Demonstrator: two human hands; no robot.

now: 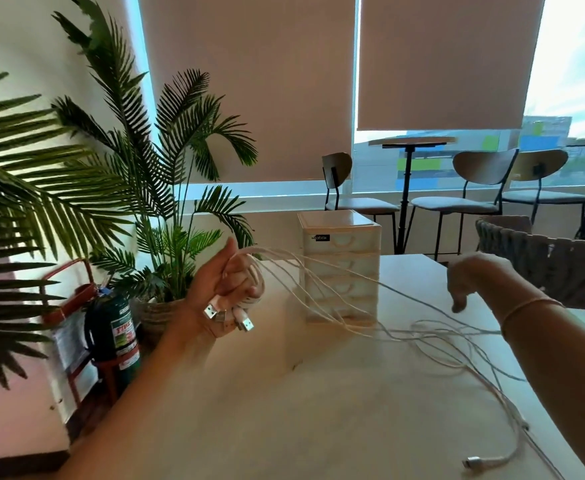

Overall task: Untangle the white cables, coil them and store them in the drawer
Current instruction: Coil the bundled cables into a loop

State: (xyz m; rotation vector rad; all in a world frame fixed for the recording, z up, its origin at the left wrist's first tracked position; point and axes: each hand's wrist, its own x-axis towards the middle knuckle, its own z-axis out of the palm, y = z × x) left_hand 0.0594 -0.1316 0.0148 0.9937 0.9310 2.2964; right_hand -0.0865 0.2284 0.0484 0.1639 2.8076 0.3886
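A pale, cream-toned table [319,410] fills the lower part of the view, set in a bright room with two drawn roller blinds [256,81] over large windows, a palm plant [138,168] in a woven pot to the left, a green fire extinguisher [119,327] on a red stand near it, and dark-framed chairs [471,188] around a tall round table behind. A woven grey chair back [561,265] shows at the far right edge of the table. On the table stands a small cream drawer unit [341,265] with its drawers closed. The white cables [440,344] run from the left hand in several strands, pass in front of the drawer unit and sag onto the tabletop in loose, overlapping loops to the right (one silver-tipped plug lies near the bottom right edge). The left hand [227,292] is raised, palm toward the camera, fingers curled round a bunch of cable loops, with several USB plugs [228,315] dangling below the fist. The right hand [468,282], blurred, hangs over the table with fingers drooping downward; whether it pinches a strand cannot be told.
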